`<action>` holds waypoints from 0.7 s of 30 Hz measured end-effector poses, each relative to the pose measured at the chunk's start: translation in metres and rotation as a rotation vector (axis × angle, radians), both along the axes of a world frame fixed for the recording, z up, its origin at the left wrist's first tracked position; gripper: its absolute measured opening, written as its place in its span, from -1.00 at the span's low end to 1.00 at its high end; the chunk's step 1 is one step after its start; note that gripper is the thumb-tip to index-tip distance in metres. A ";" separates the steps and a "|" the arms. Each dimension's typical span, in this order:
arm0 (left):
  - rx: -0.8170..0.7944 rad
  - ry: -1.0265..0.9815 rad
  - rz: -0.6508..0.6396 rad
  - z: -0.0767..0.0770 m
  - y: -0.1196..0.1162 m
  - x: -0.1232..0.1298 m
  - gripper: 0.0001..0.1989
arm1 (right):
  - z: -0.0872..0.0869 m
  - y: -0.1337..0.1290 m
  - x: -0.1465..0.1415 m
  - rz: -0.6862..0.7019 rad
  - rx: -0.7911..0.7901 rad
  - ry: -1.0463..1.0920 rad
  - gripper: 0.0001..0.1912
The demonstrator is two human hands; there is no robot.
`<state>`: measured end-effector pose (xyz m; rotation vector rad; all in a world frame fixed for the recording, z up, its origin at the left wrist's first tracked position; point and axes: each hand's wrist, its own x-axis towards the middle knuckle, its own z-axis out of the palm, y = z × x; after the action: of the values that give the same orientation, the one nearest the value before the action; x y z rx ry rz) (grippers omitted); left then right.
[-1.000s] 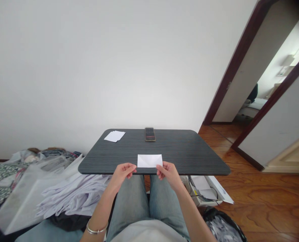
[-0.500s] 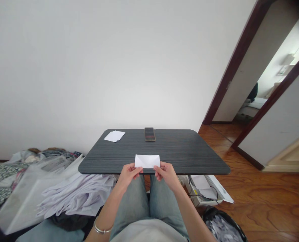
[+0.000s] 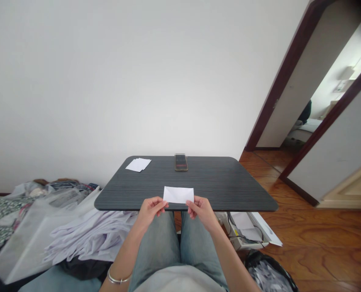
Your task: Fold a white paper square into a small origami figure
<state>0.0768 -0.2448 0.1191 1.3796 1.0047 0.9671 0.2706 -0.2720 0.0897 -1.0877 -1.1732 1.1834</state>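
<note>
A white sheet of paper (image 3: 178,194), wider than it is tall and marked by faint crease lines, is held over the near edge of the dark table (image 3: 217,178). My left hand (image 3: 152,209) has its thumb and fingers pinched together at the paper's lower left corner. At the lower right corner, my right hand (image 3: 199,209) pinches the paper with the thumb on top. Loose white sheets (image 3: 138,164) lie overlapped at the far left of the table. A phone-like dark object on a stand (image 3: 181,162) is at the table's back middle.
White folded cloth (image 3: 92,235) and other fabrics are piled left of the table. On the right floor sit a white box with cables (image 3: 244,235) and a black bag of scraps (image 3: 268,275). A white wall (image 3: 168,81) stands behind; a doorway is at right.
My left hand has slid a little left, its thumb now nearer the paper's corner. The paper has shifted very slightly right, and my right hand stays almost in place.
</note>
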 end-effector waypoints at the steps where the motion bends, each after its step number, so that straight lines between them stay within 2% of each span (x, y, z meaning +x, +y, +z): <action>1: -0.005 0.006 -0.004 0.001 0.000 -0.001 -0.72 | 0.000 0.000 0.000 -0.001 -0.002 0.001 -0.63; 7: -0.003 0.023 -0.044 -0.005 0.004 -0.006 -0.67 | -0.004 0.002 0.000 -0.002 -0.011 0.017 -0.64; 11: -0.038 -0.025 -0.012 -0.011 0.006 -0.007 -0.60 | -0.005 0.001 -0.001 -0.013 -0.015 0.023 -0.65; 17: 0.045 -0.137 0.007 -0.006 0.006 0.007 -0.37 | -0.002 0.000 -0.001 0.036 -0.029 0.011 -0.64; 21: 0.092 -0.121 0.042 -0.007 0.009 0.013 -0.63 | -0.002 0.000 0.000 0.069 -0.036 0.016 -0.63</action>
<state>0.0895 -0.2355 0.1124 1.3628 0.9113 1.1263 0.2702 -0.2718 0.0875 -1.0699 -1.1895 1.2687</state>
